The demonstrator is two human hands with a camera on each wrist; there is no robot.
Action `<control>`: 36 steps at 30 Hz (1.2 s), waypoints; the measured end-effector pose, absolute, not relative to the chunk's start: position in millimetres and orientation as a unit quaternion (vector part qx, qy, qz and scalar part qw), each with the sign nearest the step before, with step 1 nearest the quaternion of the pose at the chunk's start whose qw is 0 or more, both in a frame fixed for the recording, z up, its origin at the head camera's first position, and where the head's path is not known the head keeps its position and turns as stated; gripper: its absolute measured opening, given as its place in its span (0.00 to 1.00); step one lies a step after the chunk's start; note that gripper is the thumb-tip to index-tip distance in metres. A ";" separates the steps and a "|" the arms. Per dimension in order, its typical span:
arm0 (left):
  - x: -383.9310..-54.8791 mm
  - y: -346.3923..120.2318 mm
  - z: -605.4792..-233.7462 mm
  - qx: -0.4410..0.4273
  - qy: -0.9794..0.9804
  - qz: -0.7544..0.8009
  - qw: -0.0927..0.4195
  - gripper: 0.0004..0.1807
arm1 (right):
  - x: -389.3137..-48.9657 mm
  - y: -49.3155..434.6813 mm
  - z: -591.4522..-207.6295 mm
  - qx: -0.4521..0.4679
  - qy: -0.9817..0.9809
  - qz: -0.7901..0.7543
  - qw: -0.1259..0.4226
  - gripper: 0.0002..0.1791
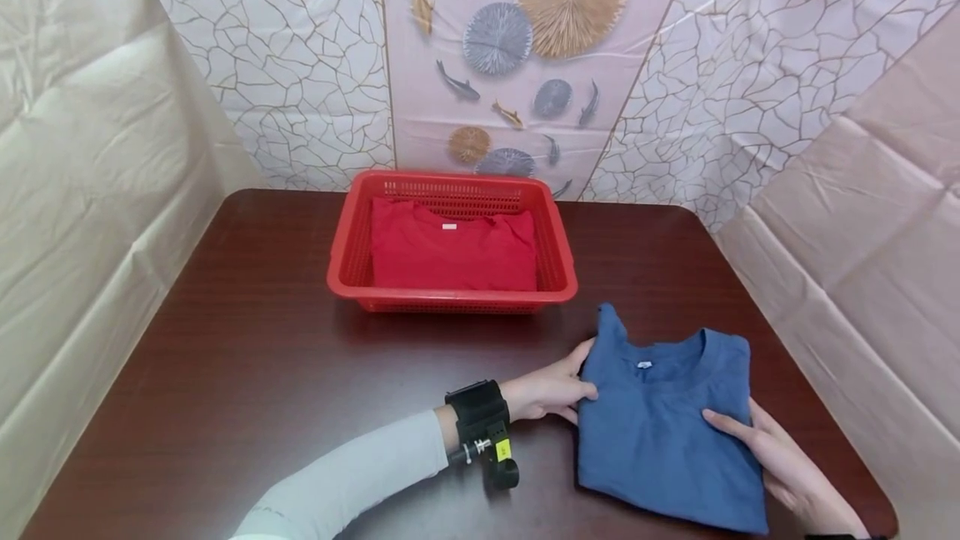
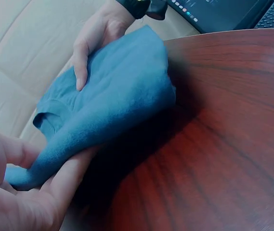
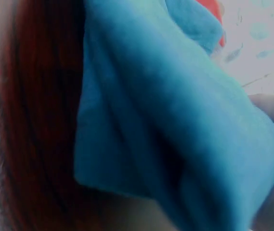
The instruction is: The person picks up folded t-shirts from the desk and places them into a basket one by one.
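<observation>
A folded blue T-shirt (image 1: 660, 432) is held between both hands at the right of the table, its neckline facing the back. My left hand (image 1: 551, 386) grips its left edge, thumb on top and fingers beneath, as the left wrist view shows with the shirt's fold (image 2: 112, 106). On the opposite edge, my right hand (image 1: 780, 457) pinches the shirt, thumb laid over the top and the other fingers underneath. The left wrist view shows the shirt raised off the tabletop on its near side. Close up in the right wrist view, the blue cloth (image 3: 185, 106) hides most of the fingers.
A red plastic basket (image 1: 450, 297) stands at the back middle of the dark wooden table (image 1: 225, 373), with a folded red shirt (image 1: 457, 252) inside. Draped cloth walls (image 1: 862, 215) border the table. Part of a laptop (image 2: 223, 14) shows beyond the edge in the left wrist view.
</observation>
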State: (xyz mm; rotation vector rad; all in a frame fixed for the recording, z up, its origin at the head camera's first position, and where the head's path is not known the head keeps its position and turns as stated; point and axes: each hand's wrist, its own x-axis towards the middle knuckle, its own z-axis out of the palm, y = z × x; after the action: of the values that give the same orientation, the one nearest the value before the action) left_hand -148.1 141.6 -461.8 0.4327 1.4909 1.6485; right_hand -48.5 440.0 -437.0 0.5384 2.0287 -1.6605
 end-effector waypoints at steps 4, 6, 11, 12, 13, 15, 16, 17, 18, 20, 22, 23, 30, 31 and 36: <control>-152.7 138.1 -449.6 0.198 0.605 0.649 0.417 0.45 | -48.7 438.2 -425.3 0.199 0.737 -0.606 0.223 0.53; -155.5 136.7 -441.8 0.208 0.607 0.647 0.411 0.44 | -49.4 437.7 -419.1 0.199 0.740 -0.605 0.218 0.53; -163.1 129.2 -418.2 0.226 0.612 0.646 0.396 0.44 | -54.1 433.7 -403.1 0.193 0.736 -0.614 0.210 0.53; -165.0 127.3 -413.5 0.229 0.612 0.645 0.395 0.44 | -55.3 433.3 -400.3 0.190 0.737 -0.614 0.209 0.53; -166.9 125.0 -409.2 0.232 0.610 0.647 0.395 0.44 | -56.5 432.6 -397.7 0.187 0.737 -0.615 0.207 0.53; -170.9 120.3 -401.7 0.236 0.608 0.649 0.392 0.44 | -59.5 430.7 -392.9 0.178 0.733 -0.626 0.199 0.53; -173.2 117.6 -398.7 0.237 0.605 0.652 0.392 0.44 | -61.0 429.0 -390.5 0.171 0.731 -0.631 0.195 0.53; -175.3 114.2 -395.3 0.234 0.603 0.655 0.391 0.44 | -62.9 427.0 -388.1 0.165 0.731 -0.634 0.191 0.53; -177.9 110.2 -392.5 0.233 0.601 0.657 0.390 0.44 | -65.1 424.0 -385.3 0.161 0.731 -0.636 0.188 0.52; -182.7 100.8 -387.2 0.226 0.598 0.665 0.386 0.44 | -69.6 416.0 -379.4 0.151 0.721 -0.651 0.181 0.52; -188.1 88.7 -381.5 0.219 0.595 0.673 0.382 0.45 | -75.1 405.6 -373.1 0.143 0.718 -0.657 0.180 0.52; -190.6 81.9 -378.5 0.215 0.597 0.675 0.378 0.45 | -78.5 399.6 -370.0 0.139 0.718 -0.658 0.179 0.52; -205.6 35.1 -364.2 0.186 0.610 0.688 0.348 0.44 | -104.1 357.6 -351.0 0.079 0.732 -0.655 0.170 0.49; -207.4 28.9 -362.9 0.182 0.613 0.688 0.343 0.44 | -107.6 351.7 -349.2 0.072 0.734 -0.654 0.169 0.49; -215.5 -1.8 -357.2 0.162 0.625 0.693 0.322 0.43 | -124.7 321.7 -343.7 0.045 0.726 -0.666 0.164 0.49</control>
State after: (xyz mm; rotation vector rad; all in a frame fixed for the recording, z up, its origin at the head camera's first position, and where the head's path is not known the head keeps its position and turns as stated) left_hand -215.5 -1.8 -357.2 0.4240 1.6405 1.8184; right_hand -124.7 321.7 -343.7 0.1277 2.0710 -1.8980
